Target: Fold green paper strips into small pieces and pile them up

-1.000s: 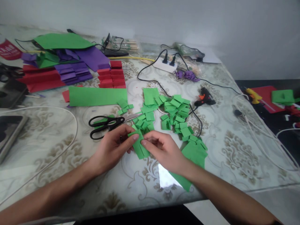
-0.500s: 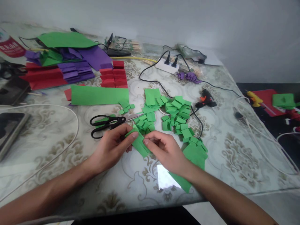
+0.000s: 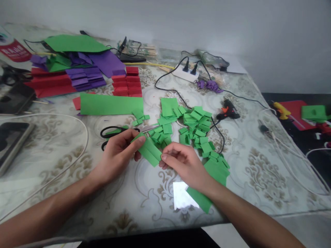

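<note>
A creased strip of green paper (image 3: 150, 151) is held between both hands above the table. My left hand (image 3: 120, 148) pinches its upper left end between thumb and fingers. At the lower right edge, my right hand (image 3: 181, 162) grips the strip with thumb and forefinger. Black-handled scissors (image 3: 111, 131) lie just behind my left hand, which partly covers them. Beyond the strip is a heap of small folded green paper pieces (image 3: 198, 120). A larger green sheet (image 3: 217, 172) lies partly under my right forearm.
A long green strip (image 3: 111, 105), folded red paper (image 3: 126, 84) and purple paper (image 3: 86, 78) lie at the back left. A white power strip (image 3: 185, 73) and a black glue gun (image 3: 228, 109) with cables sit at the back right. A phone (image 3: 14, 144) rests at left.
Both hands have shifted slightly, the left one up and to the left. The green strip has moved with them, and its creased face shows more openly between the hands.
</note>
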The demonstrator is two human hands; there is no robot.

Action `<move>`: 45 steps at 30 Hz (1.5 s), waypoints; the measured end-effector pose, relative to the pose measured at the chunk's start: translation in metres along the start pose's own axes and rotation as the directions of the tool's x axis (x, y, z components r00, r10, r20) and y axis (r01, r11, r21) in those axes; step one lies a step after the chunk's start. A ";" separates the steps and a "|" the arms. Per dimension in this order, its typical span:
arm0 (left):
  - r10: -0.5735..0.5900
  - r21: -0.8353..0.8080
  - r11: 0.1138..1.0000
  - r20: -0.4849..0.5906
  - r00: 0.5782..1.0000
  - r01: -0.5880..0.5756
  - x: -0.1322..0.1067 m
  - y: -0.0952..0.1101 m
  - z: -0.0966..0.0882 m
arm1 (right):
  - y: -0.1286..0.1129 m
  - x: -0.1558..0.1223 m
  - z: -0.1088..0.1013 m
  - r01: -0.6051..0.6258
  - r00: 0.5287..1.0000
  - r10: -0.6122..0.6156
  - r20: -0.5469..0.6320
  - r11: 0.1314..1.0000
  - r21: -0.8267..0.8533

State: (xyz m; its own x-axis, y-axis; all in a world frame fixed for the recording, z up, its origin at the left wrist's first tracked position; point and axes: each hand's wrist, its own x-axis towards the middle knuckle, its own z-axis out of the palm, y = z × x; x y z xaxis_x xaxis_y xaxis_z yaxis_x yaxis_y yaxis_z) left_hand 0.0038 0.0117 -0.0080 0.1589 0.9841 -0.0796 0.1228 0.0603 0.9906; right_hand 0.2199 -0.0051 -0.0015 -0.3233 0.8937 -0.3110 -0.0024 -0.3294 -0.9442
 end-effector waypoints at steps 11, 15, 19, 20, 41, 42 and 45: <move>0.020 0.007 1.000 0.031 0.999 -0.020 0.002 -0.004 -0.001 | -0.003 0.000 0.000 0.010 1.000 -0.011 0.014 0.999 0.035; 0.035 0.043 0.998 0.078 0.996 -0.038 -0.002 0.000 0.003 | 0.000 0.001 0.002 0.008 1.000 -0.009 0.011 0.999 0.054; 0.042 0.071 0.996 0.069 0.997 -0.047 -0.005 0.002 0.006 | 0.005 0.002 0.005 0.005 1.000 -0.006 0.024 0.999 0.043; 0.047 0.076 0.996 0.067 0.997 -0.052 -0.005 0.002 0.006 | 0.006 0.002 0.005 0.003 1.000 -0.005 0.028 0.999 0.044; 0.071 0.173 0.979 0.198 0.978 -0.107 -0.009 -0.002 0.009 | 0.015 0.000 0.004 0.166 0.984 -0.175 -0.034 0.970 -0.175; 0.067 0.165 0.981 0.197 0.978 -0.100 -0.009 -0.002 0.010 | 0.015 0.000 0.003 0.169 0.984 -0.178 -0.032 0.969 -0.181; 0.045 0.110 0.992 0.161 0.986 -0.063 -0.009 0.000 0.008 | 0.014 0.000 0.002 0.173 0.982 -0.184 -0.041 0.966 -0.190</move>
State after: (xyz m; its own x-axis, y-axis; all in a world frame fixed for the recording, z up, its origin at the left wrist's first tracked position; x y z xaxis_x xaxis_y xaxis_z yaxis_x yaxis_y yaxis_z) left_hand 0.0101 0.0015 -0.0085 0.3200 0.9460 -0.0519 0.2196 -0.0207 0.9754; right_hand 0.2177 -0.0101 -0.0144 -0.2781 0.9509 -0.1360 0.1211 -0.1058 -0.9870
